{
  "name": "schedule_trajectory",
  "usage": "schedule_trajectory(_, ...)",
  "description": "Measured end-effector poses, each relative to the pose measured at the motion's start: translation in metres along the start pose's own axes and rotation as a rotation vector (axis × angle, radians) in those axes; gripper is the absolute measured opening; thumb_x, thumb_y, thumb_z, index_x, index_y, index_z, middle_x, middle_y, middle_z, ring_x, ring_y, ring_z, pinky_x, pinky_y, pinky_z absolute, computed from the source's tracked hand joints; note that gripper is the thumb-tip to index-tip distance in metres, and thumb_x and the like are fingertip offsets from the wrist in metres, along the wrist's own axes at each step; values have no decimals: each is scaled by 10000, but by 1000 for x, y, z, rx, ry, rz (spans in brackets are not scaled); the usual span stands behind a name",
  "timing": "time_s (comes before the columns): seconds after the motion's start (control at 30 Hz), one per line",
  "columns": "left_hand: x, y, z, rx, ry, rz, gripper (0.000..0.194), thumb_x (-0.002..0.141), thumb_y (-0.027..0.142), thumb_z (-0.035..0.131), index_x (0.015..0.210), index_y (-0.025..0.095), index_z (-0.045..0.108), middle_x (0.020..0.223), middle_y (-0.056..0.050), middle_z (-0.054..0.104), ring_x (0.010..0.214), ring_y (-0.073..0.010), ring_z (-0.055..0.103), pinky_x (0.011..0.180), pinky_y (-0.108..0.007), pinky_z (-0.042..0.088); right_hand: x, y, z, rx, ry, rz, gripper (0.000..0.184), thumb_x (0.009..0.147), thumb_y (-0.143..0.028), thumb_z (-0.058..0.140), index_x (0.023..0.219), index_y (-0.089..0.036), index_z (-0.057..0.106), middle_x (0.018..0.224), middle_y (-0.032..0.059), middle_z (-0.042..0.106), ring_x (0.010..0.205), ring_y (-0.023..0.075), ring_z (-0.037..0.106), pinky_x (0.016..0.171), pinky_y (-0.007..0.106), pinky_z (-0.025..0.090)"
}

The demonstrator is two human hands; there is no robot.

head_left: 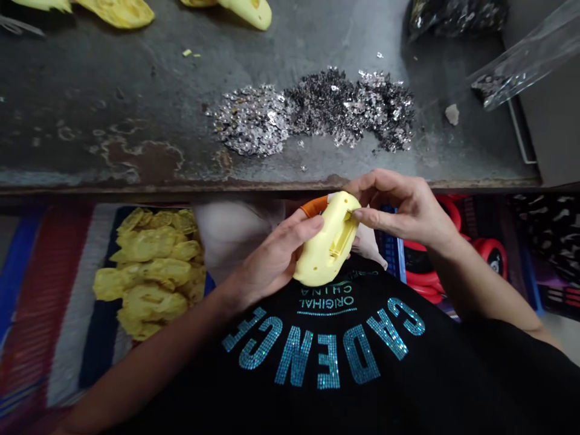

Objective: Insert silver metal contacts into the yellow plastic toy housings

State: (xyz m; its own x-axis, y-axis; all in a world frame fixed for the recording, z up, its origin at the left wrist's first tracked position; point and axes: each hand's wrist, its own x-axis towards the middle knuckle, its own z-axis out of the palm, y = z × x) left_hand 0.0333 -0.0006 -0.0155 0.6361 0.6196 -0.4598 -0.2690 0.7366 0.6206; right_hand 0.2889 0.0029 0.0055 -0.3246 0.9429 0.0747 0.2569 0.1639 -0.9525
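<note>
Your left hand [272,260] and right hand [401,211] grip a yellow moulded plastic shell [317,254], its slotted face up, over your black shirt [326,356], just below the rusty front edge of the steel counter [90,78]; stained metal stretches beyond to a heap of silvery flakes [317,112].

Dark steel bench [90,78], rust-stained, with a low heap of silver and dark sequins [317,112] at mid-bench. Far right: clear plastic bag [521,60] holding some of the same glitter, black bag [455,15] behind it, pale chip [452,113] on the steel. Far edge: yellow moulded pieces [120,12]. Near left, below bench: pile of yellow pieces [149,272] on striped woven cloth [49,290]. Near right: red wheels [492,257].
</note>
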Motion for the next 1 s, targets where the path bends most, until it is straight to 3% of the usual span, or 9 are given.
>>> schedule_trajectory(0.17, -8, -2, -1, 154, -5, 90, 725, 996, 491, 914, 1639, 290, 645, 1175, -56, 865, 969, -202, 820, 818, -259, 636, -4, -6, 5, -408, 37, -231, 192, 1071, -342, 787, 1202, -201, 789, 1060, 42, 823, 913, 177, 744, 786, 314, 600)
schedule_trajectory(0.3, -19, -2, -2, 475, 38, 191, 659, 1036, 459, 873, 1651, 330, 675, 1260, -58, 855, 902, -187, 784, 719, -258, 589, -13, 9, 20, -617, 201, -422, 220, 1050, -254, 725, 1269, -250, 746, 1071, 38, 842, 895, 196, 780, 798, 344, 663)
schedule_trajectory(0.43, -22, -3, -5, 874, 51, 497, 665, 957, 518, 929, 1566, 303, 772, 1236, -82, 855, 932, -258, 774, 805, -363, 627, -23, 34, 34, -551, 443, -523, 302, 1040, -322, 733, 1342, -321, 731, 1096, 40, 870, 943, 262, 839, 800, 426, 712)
schedule_trajectory(0.57, -16, -4, -5, 1062, 32, 725, 646, 863, 547, 993, 1436, 289, 845, 1291, -120, 850, 1092, -357, 790, 995, -499, 650, -31, 55, 40, -440, 547, -546, 379, 1041, -437, 740, 1414, -374, 735, 1112, 58, 867, 962, 311, 843, 806, 492, 718)
schedule_trajectory(0.8, -10, -1, 2, 1174, 31, 826, 546, 879, 408, 983, 1382, 229, 867, 1214, -113, 891, 1018, -316, 816, 893, -432, 644, -36, 80, 41, -282, 529, -444, 457, 992, -572, 765, 1402, -378, 710, 1202, 109, 849, 1063, 392, 848, 960, 622, 700)
schedule_trajectory(0.9, -9, -1, 1, 1187, 9, 858, 538, 910, 374, 970, 1411, 220, 852, 1236, -120, 897, 1027, -311, 834, 924, -421, 655, -35, 83, 41, -338, 556, -503, 464, 1002, -555, 764, 1423, -369, 714, 1176, 101, 855, 1004, 363, 846, 887, 578, 711)
schedule_trajectory(1.0, -10, -3, -3, 1220, 15, 822, 624, 912, 478, 978, 1451, 211, 813, 1205, -135, 894, 1031, -341, 848, 967, -452, 673, -33, 81, 41, -411, 590, -544, 468, 1021, -560, 741, 1442, -356, 720, 1144, 100, 851, 951, 347, 835, 806, 548, 707)
